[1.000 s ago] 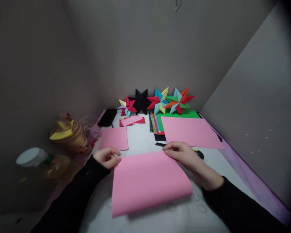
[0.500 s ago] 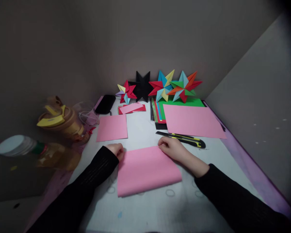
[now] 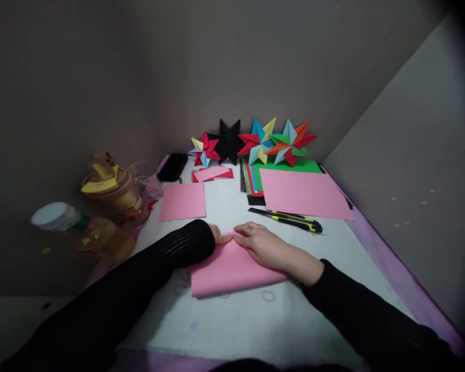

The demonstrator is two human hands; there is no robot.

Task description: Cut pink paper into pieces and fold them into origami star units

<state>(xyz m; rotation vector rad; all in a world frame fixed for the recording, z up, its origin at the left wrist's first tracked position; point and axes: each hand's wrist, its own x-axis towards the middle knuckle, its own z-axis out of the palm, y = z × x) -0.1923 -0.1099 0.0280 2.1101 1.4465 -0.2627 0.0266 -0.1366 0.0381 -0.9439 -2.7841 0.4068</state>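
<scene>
Since the earlier frames, our L hand (image 3: 218,235) has come in from the far L corner and our R hand (image 3: 261,245) has slid L too, so they now nearly meet at mid far edge of the folded pink sheet (image 3: 236,274). That sheet lies on the white board (image 3: 232,330) right in front of us.

State of fingers: R ones are bent, close to each other, tips down on the far edge; can't tell if they pinch or just press. One L finger reaches across toward them; the rest we can't tell, sleeve's in the way.

The near side is still a soft roll, w/ no sharp crease. We'd do best to match the far edges & corners 1st, pin them w/ one hand, then flatten the roll from the middle outward, pressure even. Pressing early could lock in a skew; the near edge already looks slanted.

Edges/room: white board runs toward us past the roll, so elbows can draw back. Far L, the pink square (image 3: 183,201) sits near our L sleeve. Far R, the black-and-yellow cutter (image 3: 294,220) lies just beyond our R hand, so we'd keep R strokes low & short of it. The bottle (image 3: 112,240) is off L, beyond our L forearm.
</scene>
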